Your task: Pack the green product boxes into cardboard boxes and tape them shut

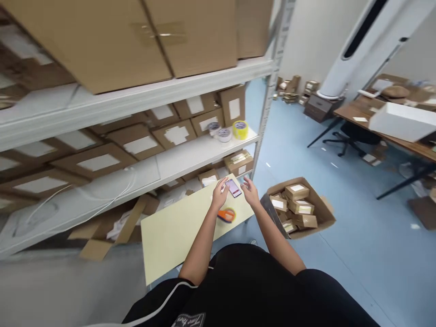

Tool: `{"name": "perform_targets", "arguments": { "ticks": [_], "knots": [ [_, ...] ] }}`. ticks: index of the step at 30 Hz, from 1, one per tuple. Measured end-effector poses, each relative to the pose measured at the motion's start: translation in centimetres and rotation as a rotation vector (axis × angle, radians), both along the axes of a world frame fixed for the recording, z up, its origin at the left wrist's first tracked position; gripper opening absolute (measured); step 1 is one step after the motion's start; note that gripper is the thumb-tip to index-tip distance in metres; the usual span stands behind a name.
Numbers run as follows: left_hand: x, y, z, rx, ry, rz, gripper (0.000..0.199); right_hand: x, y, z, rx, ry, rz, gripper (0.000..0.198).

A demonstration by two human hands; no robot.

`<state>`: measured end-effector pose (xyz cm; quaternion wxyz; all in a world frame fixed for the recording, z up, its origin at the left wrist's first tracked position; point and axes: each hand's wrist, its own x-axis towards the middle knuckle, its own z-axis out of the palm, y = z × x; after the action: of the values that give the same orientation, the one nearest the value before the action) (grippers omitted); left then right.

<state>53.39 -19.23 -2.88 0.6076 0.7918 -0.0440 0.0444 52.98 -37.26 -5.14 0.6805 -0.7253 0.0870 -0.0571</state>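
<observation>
A phone [233, 188] with its screen lit lies near the far right end of a pale yellow tabletop [177, 227]. My left hand [220, 195] is at the phone's left edge, its fingers stretched out and thumb apart; whether it touches the phone is hard to tell. On the other side, my right hand [250, 191] hovers just right of the phone with fingers spread and nothing in them. Orange-handled scissors [226, 215] rest on the tabletop by my left wrist.
An open carton [325, 213] of small boxes stands on the floor to the right. Ahead, a metal shelf [190, 156] bears labelled boxes and tape rolls [240, 130]. An opened cardboard box [117, 227] sits left of the tabletop. A wooden desk [354, 113] stands further right.
</observation>
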Motion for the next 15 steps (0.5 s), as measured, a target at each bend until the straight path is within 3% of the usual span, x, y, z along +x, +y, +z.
{"name": "perform_targets", "arguments": {
  "ticks": [4, 8, 11, 15],
  "knots": [
    [-3.1, 8.8, -0.4, -0.002, 0.032, 0.173, 0.043, -0.5, 8.0, 0.7, -0.045, -0.019, 0.151, 0.059],
    [-6.4, 15.7, -1.4, -0.020, 0.091, 0.303, 0.043, -2.0, 13.6, 0.1, -0.070, -0.025, 0.244, 0.057],
    [-8.5, 19.2, -3.0, -0.036, 0.143, 0.325, 0.043, -3.2, 16.1, -2.0, -0.089, 0.038, 0.244, 0.055],
    [-10.5, 21.4, -6.0, -0.044, 0.234, 0.284, 0.044, -5.3, 16.8, -6.3, -0.210, 0.237, 0.174, 0.055]
  ]
}}
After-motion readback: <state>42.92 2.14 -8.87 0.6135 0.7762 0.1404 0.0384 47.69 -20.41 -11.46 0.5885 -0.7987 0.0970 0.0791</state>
